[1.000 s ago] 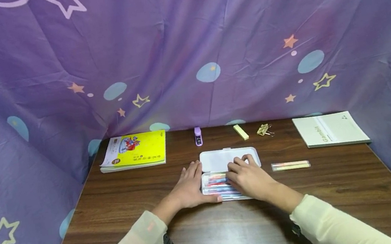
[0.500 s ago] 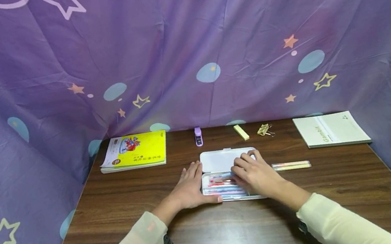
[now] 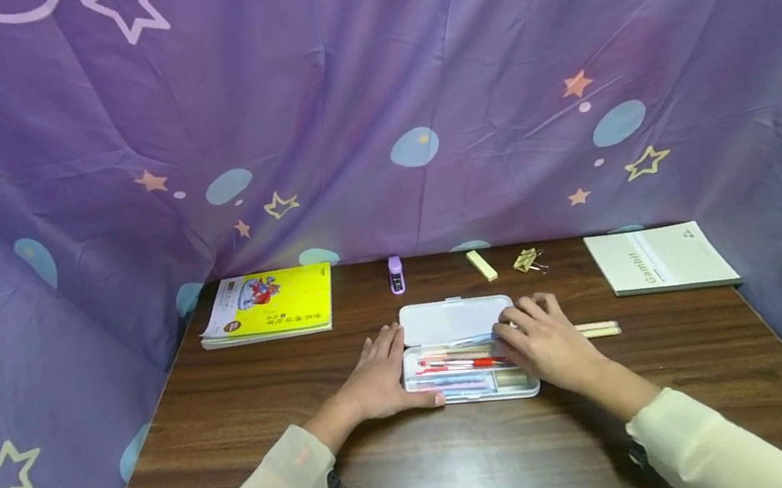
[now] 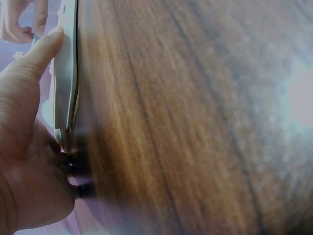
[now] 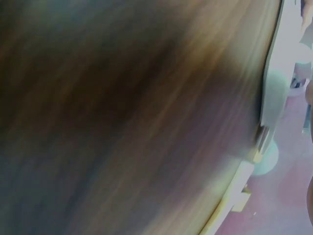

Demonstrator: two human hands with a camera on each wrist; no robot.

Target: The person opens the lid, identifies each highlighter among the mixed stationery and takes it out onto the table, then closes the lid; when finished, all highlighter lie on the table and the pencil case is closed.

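Note:
A white pencil case (image 3: pixel 412 382) lies on the wooden table with its lid (image 3: pixel 457 319) folded back. Inside are a red pen (image 3: pixel 469 363), pencils, and a tan block (image 3: pixel 511 379) at the right end. My left hand (image 3: pixel 378 372) rests at the case's left end, fingers fairly straight; its thumb (image 4: pixel 46 51) presses the front edge in the left wrist view. My right hand (image 3: pixel 545 339) is over the case's right end, fingers bent, pinching a slim pale-blue pen (image 3: pixel 479 339); its far part is hidden by the hand. In the right wrist view only finger edges show.
A clear pack of yellow sticks (image 3: pixel 599 329) lies right of the case, partly behind my right hand. Farther back are yellow booklets (image 3: pixel 289 301), a purple stapler (image 3: pixel 396 275), a pale yellow bar (image 3: pixel 481 265), gold binder clips (image 3: pixel 528 260) and a white notebook (image 3: pixel 662 259). A purple curtain (image 3: pixel 312 121) surrounds the table.
My right hand has slid rightward from the middle of the case to its right end, uncovering the red pen and tan block. My left hand has stayed in place.

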